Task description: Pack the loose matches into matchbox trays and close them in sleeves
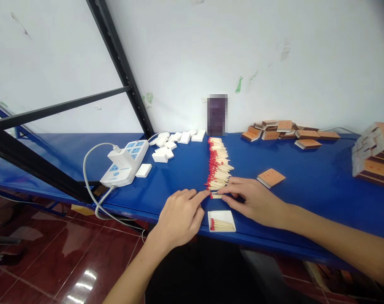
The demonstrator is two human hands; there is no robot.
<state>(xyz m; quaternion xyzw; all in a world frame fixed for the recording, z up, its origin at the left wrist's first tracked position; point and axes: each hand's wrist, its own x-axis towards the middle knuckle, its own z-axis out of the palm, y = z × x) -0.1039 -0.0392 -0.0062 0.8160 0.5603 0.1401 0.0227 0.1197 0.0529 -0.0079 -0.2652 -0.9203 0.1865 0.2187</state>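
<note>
White power strip point(124, 174) near black post point(118, 63)

Workroom: black metal rack point(117, 55), blue bench point(179, 179)

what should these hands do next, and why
Probably close the left hand and right hand on the few red-tipped wooden matches between them and lift these into the open white rectangular tray: the hands sit at opposite ends of those sticks, and the tray, just nearer the person, has room left.

Bright overall, glare streaks — glossy floor point(47, 264)
</note>
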